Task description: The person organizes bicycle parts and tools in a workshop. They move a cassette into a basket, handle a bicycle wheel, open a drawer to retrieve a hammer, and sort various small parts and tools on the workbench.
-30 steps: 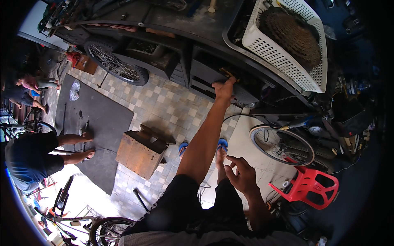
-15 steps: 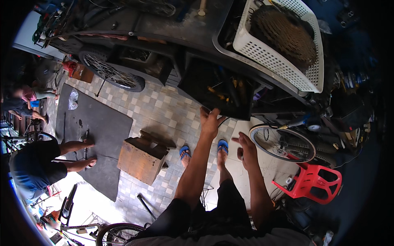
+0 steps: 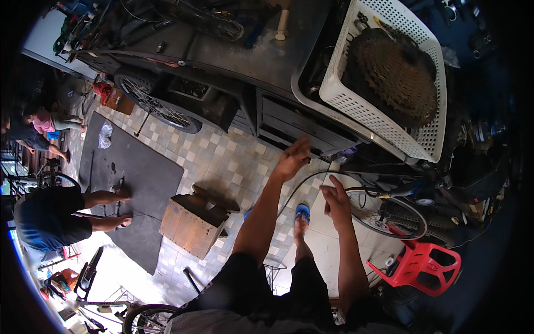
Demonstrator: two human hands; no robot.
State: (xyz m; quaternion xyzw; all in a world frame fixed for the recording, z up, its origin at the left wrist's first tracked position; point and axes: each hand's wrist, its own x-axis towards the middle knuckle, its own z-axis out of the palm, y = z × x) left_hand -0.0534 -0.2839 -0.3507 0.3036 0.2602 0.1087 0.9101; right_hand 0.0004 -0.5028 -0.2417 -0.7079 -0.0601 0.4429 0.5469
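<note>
My left hand (image 3: 293, 160) reaches up to the dark drawer (image 3: 292, 123) under the workbench. Its fingers are stretched out at the lower edge of the drawer, with nothing seen in them; whether they touch it I cannot tell. The inside of the drawer is mostly hidden now. My right hand (image 3: 337, 205) hangs in the air to the right, fingers apart and holding nothing visible. It is nearest to a bicycle wheel (image 3: 420, 210) and a thin black hose (image 3: 300, 181) that curves between the hands.
On the workbench (image 3: 245, 58) stand a white perforated basket (image 3: 339, 92) with a large rusty cassette (image 3: 392, 78) and a mallet (image 3: 282, 25). A wooden box stool (image 3: 189, 225), a red plastic chair (image 3: 420, 264) and a dark mat (image 3: 139, 195) are on the floor. Another person (image 3: 50, 222) is at the left.
The drawer, which stood out with tools showing inside, has gone back under the bench. My left hand moved forward with it. My right hand stayed nearly in place.
</note>
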